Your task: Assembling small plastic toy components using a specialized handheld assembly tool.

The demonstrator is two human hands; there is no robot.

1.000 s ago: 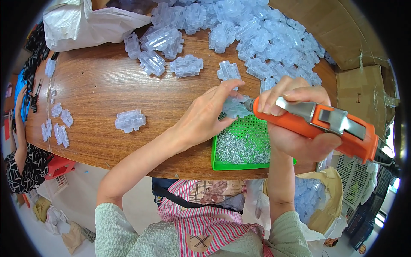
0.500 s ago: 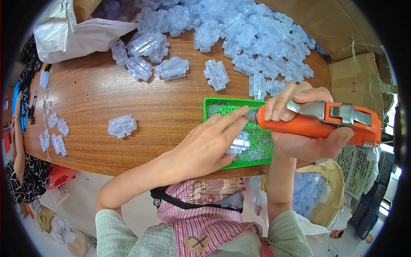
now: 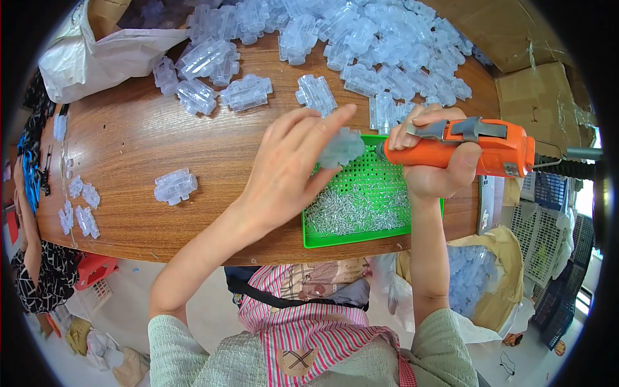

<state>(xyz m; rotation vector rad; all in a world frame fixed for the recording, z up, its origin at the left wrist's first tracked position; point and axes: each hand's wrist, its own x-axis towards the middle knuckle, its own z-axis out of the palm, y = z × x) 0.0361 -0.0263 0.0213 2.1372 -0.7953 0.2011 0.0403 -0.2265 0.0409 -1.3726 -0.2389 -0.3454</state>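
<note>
My right hand (image 3: 438, 151) is wrapped round an orange electric screwdriver (image 3: 477, 151) with a metal lever on its side, its nose pointing left over the far part of a green tray (image 3: 371, 240). Many small silver screws (image 3: 354, 213) lie in the tray, mostly on its near side. Between the fingers and thumb of my left hand (image 3: 287, 158) is a clear bluish plastic part (image 3: 346, 147), slightly blurred, held above the tray's far left corner. The screwdriver's nose is close to the part; I cannot tell whether its tip touches it.
A heap of clear plastic parts (image 3: 387, 45) covers the far side of the wooden table (image 3: 129, 148). One loose part (image 3: 175, 187) lies at left. A white sack (image 3: 97, 61) stands far left, cardboard (image 3: 532, 97) far right. An open bag of parts (image 3: 509, 271) is below right. Another person's arm (image 3: 27, 219) shows at left.
My left hand has lifted up and leftward with the plastic part, uncovering more of the screws. The screwdriver in my right hand has shifted left and a little farther away.
</note>
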